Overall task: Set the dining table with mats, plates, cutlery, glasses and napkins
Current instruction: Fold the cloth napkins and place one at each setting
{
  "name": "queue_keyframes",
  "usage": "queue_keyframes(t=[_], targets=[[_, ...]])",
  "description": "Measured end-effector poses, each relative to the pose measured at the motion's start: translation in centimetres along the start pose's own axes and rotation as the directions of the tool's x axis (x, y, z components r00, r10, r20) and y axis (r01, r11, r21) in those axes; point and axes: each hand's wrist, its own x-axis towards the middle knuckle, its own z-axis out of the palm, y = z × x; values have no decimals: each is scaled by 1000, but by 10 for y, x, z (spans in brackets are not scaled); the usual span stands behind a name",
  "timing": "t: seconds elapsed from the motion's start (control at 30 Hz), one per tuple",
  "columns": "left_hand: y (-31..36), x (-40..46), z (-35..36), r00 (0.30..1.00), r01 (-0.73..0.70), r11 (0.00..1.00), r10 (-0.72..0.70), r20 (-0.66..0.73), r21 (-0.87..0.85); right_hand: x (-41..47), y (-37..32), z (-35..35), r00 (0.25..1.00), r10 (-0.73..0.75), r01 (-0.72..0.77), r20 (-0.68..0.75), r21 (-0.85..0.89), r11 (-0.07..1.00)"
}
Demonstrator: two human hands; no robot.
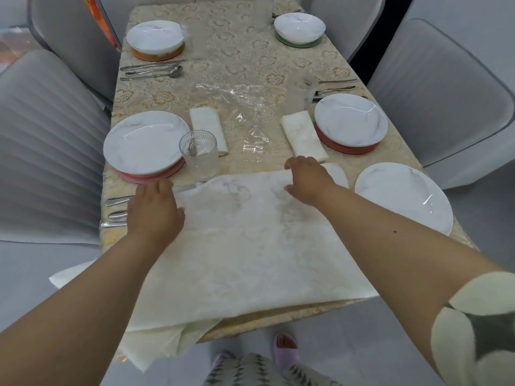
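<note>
Nearly done, the setting lacks its last napkin [245,240] — a large pale cloth spread over the near edge of the surface [250,59], left hand [154,210] and right hand [308,181] resting on it with fingers loosely curved. Beyond, two folded napkins [209,129], plates [146,142] on mats, cutlery and a glass [199,153] sit among grey chairs — clear wrapping [237,107] lies mid-table.

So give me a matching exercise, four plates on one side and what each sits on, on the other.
Plates:
1. far left plate
2. far right plate
3. near left plate
4. near right plate

Sits on:
A. bare tablecloth
B. green mat
C. orange mat
D. red mat

Pairs: 1-C, 2-B, 3-D, 4-A
</note>
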Motion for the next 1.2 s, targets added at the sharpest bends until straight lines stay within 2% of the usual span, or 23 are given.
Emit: queue_keyframes(t=[0.07,0.1,0.17,0.23,0.27,0.33,0.37,0.47,0.53,0.6,0.77,0.83,0.97,1.03,1.1,1.13,1.2], targets=[[-4,13,3,991,48,999,-46,125,-10,12,-5,3,999,-18,17,47,22,1000],[-6,16,4,988,62,998,-58,146,-26,16,-9,6,997,-32,30,73,31,999],[-8,17,4,997,53,994,-46,67,-96,20,-18,11,989,-84,73,123,92,993],[-9,9,2,997,-55,979,44,-59,-198,16,-32,16,967,-159,122,202,184,975],[-9,3,1,990,-137,964,125,-64,-229,12,-39,18,949,-198,144,246,221,965],[-6,-9,1,959,-254,937,276,61,-241,1,-53,20,908,-266,180,323,272,945],[-4,-13,2,943,-265,935,302,141,-235,-3,-59,21,887,-289,193,361,279,941],[1,-13,5,912,-182,968,232,337,-174,-14,-75,25,820,-304,227,484,213,950],[3,-11,5,885,-199,980,192,424,-29,-17,-82,27,790,-300,274,535,129,953],[3,-11,3,860,-220,975,174,480,42,-21,-86,28,760,-315,348,568,53,936],[5,-10,-10,787,-200,979,185,588,-41,-26,-89,32,677,-320,398,662,36,917],[7,-10,-18,772,-210,977,181,609,-25,-25,-89,34,706,-339,393,622,54,918],[5,-10,-23,672,-283,958,160,723,51,-22,-88,31,738,-308,388,600,-3,922],[5,-7,-23,676,-278,959,150,722,61,-12,-83,27,830,-271,332,486,-42,942],[7,-2,-23,718,-233,971,136,682,51,5,-72,23,946,-199,206,254,0,979],[9,0,-23,770,-205,978,131,624,47,14,-66,22,977,-148,144,153,36,989],[9,6,-18,921,-141,989,118,372,35,28,-53,22,995,-77,76,57,25,997]])
